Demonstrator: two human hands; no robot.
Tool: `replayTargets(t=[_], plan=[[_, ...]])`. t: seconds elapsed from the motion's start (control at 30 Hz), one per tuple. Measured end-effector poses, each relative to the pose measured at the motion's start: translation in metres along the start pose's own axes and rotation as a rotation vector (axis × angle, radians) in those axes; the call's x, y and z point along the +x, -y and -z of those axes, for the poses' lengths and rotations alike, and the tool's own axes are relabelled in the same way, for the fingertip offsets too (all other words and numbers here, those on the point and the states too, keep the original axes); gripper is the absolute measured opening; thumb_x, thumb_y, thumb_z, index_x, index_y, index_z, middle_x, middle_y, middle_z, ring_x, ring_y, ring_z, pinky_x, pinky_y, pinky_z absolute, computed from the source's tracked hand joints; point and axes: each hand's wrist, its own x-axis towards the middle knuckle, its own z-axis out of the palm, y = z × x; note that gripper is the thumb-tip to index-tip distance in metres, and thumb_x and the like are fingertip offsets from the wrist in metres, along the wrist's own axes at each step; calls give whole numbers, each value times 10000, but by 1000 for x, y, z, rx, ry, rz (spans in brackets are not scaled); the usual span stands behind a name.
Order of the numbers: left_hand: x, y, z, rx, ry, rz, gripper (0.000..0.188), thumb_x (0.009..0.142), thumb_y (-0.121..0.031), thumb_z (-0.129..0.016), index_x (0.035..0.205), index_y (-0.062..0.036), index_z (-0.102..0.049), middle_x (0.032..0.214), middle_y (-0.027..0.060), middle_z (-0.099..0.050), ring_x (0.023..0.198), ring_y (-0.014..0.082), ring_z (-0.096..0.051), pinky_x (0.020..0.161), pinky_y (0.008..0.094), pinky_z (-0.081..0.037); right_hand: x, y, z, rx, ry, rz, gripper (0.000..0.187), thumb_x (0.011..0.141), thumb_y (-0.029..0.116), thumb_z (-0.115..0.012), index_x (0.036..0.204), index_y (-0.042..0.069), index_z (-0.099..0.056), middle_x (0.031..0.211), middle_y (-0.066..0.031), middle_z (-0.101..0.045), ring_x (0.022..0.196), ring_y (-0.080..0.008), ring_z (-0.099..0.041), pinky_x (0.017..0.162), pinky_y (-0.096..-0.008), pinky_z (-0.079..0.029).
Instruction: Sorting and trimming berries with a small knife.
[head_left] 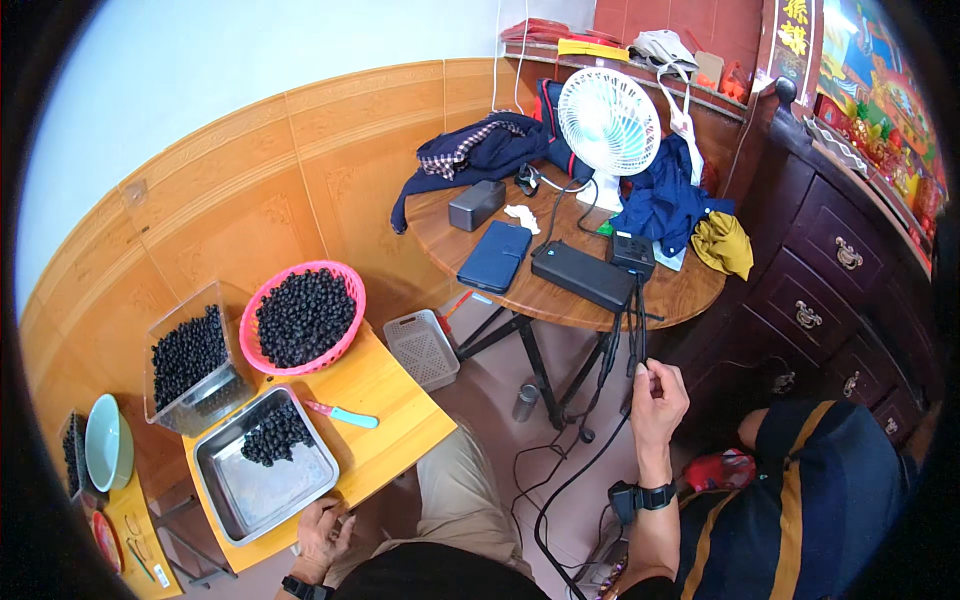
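My right hand (658, 402) is raised beside the round table, its thumb and fingers pinching a black cable (641, 335) that hangs from the tabletop. Above it lie a long black power bank (583, 276) and a small black box-shaped device (632, 253). My left hand (325, 532) rests low at the yellow board's (395, 400) front edge, fingers loosely bent and apart, with nothing seen in them. Close to it is a metal tray (225, 490) with a heap of dark round berries (275, 436). A knife (342, 414) with a turquoise handle and pink blade lies beside the tray.
A pink basket (357, 330) and a clear bin (163, 413) hold more berries. On the round table (430, 225) are a blue phone case (495, 256), a white fan (610, 122) and clothes. Cables (540, 520) trail across the floor. Another person's striped clothing (840, 510) is at right.
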Motion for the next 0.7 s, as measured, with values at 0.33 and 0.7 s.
replayTargets(t=[0.33, 0.7], plan=[[5, -7, -1, -9, 15, 58, 291, 723, -94, -807, 984, -47, -688, 1021, 147, -656, 935, 353, -640, 802, 431, -523, 10, -12, -7, 0, -71, 40, 105, 885, 0, -703, 976, -36, -666, 833, -79, -609, 640, -121, -537, 572, -257, -442], [11, -12, -5, 88, 60, 88, 364, 725, -128, -800, 1058, -48, -679, 1094, 173, -634, 1014, 378, -615, 856, 454, -510, 73, -16, -16, -168, -126, 348, 136, 891, 52, -660, 1002, -25, -680, 966, -168, -640, 896, -350, -610, 859, -442, -494]])
